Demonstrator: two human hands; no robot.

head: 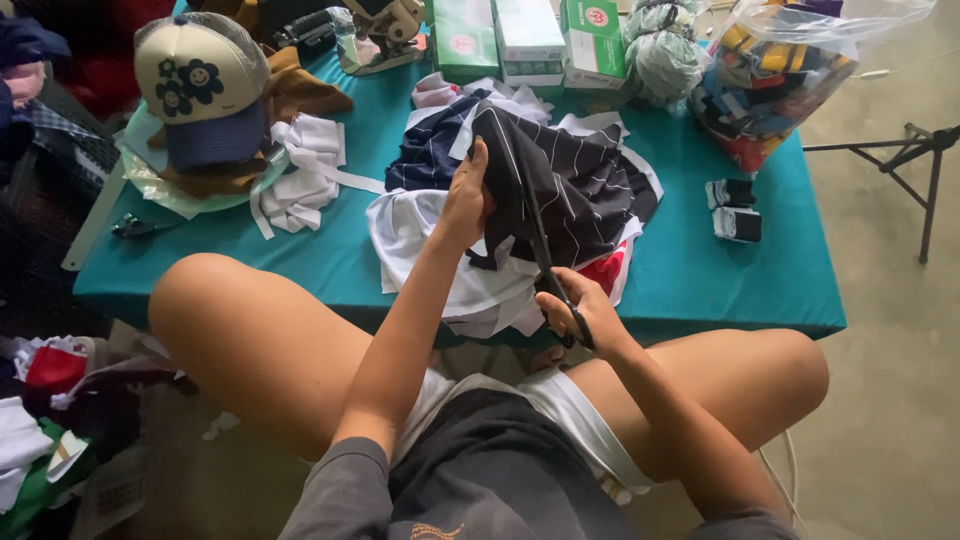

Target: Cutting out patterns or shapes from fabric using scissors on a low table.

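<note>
I see the left hand (466, 205) with fingers closed on the dark striped fabric (565, 190), held up above the teal surface (700, 270). The right hand (585, 312) has fingers through the handles of black scissors (545, 255), blades running up into that cloth just right of the left fingers.

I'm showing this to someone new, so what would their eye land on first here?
First, the two hands at the middle: the left hand grips a dark pinstriped cloth held up off the teal table, while the right hand works black scissors into it. Next, the cream cap with flower and smiley patches at the table's far left, and the clear bag of colourful scraps at the far right.
</note>
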